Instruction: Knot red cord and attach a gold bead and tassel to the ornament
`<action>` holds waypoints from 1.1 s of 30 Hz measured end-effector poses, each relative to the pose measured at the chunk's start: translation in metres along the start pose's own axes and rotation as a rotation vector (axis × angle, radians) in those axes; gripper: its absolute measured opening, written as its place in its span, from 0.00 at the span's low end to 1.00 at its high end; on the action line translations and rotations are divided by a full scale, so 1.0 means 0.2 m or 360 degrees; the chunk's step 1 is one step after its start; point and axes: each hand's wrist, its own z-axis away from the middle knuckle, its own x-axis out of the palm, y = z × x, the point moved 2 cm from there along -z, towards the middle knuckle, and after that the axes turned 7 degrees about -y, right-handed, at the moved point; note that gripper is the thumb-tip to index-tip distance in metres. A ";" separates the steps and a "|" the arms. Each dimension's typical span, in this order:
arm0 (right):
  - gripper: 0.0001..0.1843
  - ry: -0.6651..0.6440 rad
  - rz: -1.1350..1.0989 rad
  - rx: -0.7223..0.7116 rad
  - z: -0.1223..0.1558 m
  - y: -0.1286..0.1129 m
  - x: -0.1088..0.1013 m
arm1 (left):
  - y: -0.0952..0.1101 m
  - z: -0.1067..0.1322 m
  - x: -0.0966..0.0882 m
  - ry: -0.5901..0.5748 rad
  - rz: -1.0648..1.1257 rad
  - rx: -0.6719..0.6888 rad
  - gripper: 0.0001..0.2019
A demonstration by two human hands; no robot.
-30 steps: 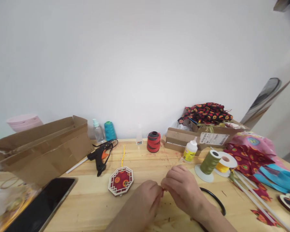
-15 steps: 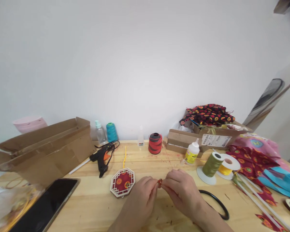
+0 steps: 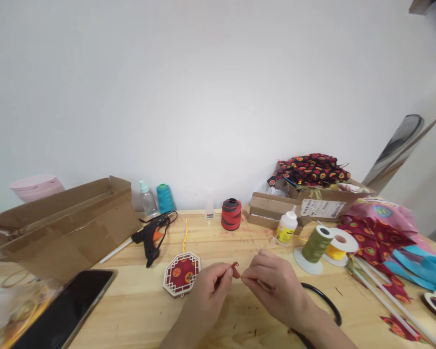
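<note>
Low in the middle of the wooden table (image 3: 138,310), my left hand (image 3: 209,291) pinches a small red knotted piece of cord (image 3: 235,268) between thumb and forefinger. My right hand (image 3: 272,283) is closed in a pinch just to its right, on a thin strand that runs from the red piece. An octagonal wooden ornament (image 3: 182,273) with a red patterned centre and a yellow cord lies flat just left of my left hand. A black ring (image 3: 325,303) lies on the table behind my right wrist.
A black glue gun (image 3: 149,236), a red-and-black spool (image 3: 231,214), a teal spool (image 3: 165,198), small bottles, a glue bottle (image 3: 286,226) and olive and yellow spools (image 3: 314,244) stand behind. Cardboard boxes (image 3: 58,228), a dark phone (image 3: 63,315), patterned fabric (image 3: 376,240) and white sticks lie around.
My hands have drawn slightly apart. The red piece, hidden between my fingertips a second ago, now shows above my left fingertips.
</note>
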 end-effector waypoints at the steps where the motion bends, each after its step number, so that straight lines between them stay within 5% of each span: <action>1: 0.11 -0.0028 0.0087 -0.0057 0.00 -0.01 0.00 | 0.00 0.00 0.01 -0.0013 -0.0043 0.0005 0.14; 7: 0.09 -0.0164 0.0473 -0.0307 0.01 -0.02 0.01 | 0.00 0.01 0.07 -0.0205 -0.0521 0.0122 0.13; 12: 0.10 -0.0027 0.0249 -0.0151 0.00 0.03 -0.03 | 0.03 0.03 0.10 -0.0373 -0.0607 0.0315 0.12; 19: 0.09 0.0018 -0.0179 0.0165 -0.01 0.07 0.02 | 0.04 0.03 0.04 -0.0220 -0.0542 0.0277 0.13; 28: 0.12 0.0047 0.0498 -0.0251 0.00 0.00 0.04 | -0.01 0.02 0.04 -0.0102 -0.0606 0.0145 0.14; 33: 0.08 0.0041 -0.0051 -0.0067 0.00 0.03 0.03 | 0.01 0.03 0.04 -0.0153 -0.0429 0.0155 0.12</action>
